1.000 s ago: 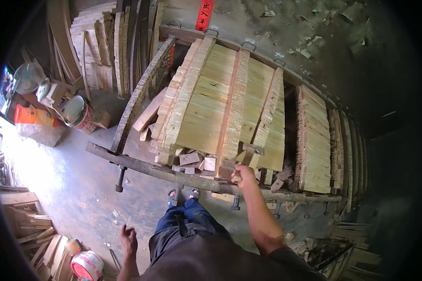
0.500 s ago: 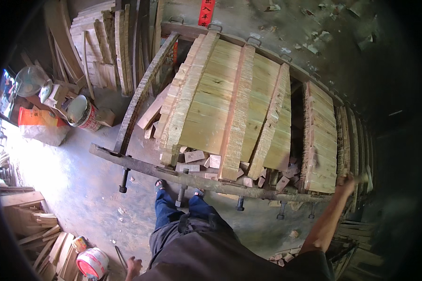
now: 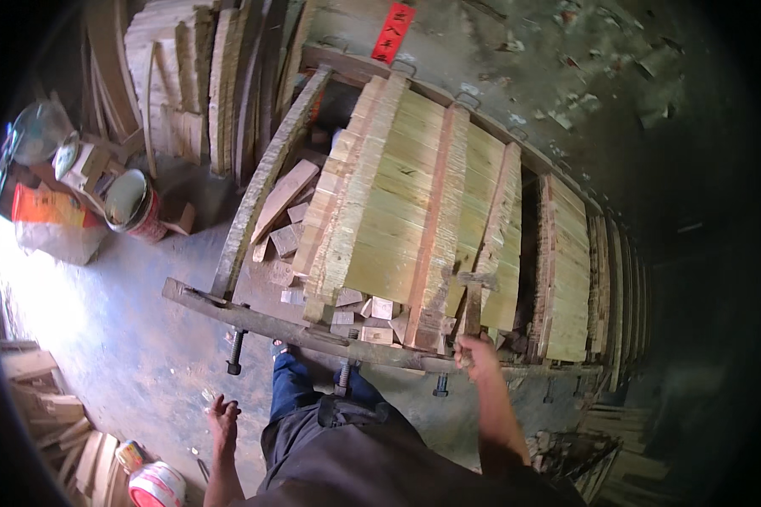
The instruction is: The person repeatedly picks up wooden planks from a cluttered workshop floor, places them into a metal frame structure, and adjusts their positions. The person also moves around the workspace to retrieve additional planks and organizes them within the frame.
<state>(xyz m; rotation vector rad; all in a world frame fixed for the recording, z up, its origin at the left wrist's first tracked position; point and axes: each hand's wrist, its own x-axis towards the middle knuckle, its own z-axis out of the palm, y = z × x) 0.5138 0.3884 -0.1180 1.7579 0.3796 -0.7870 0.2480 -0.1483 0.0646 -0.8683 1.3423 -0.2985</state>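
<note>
My right hand (image 3: 479, 357) is closed around the wooden handle of a hammer (image 3: 474, 308). The hammer's head points away from me, over the near end of a rough wooden strip (image 3: 500, 198). That strip lies across a panel of pale glued boards (image 3: 385, 182), along with a reddish-edged strip (image 3: 442, 215) and a thicker one at the left. The panel rests in a long metal clamping frame (image 3: 380, 351). Lower left, my left hand (image 3: 222, 420) hangs over the floor, fingers loosely bent and apart, with nothing clearly held.
Large bolts (image 3: 236, 351) stick out from the frame's near rail. Wood offcuts (image 3: 380, 308) lie under the panel. More board panels (image 3: 565, 270) stand to the right. A bucket (image 3: 132, 201), a sack (image 3: 55, 224) and stacked planks are at the left; a white-and-red tub (image 3: 156, 486) sits lower left.
My right hand has swung left from the frame's far right end to the panel, bringing the hammer along. My left hand has risen forward into fuller view. The view has shifted slightly.
</note>
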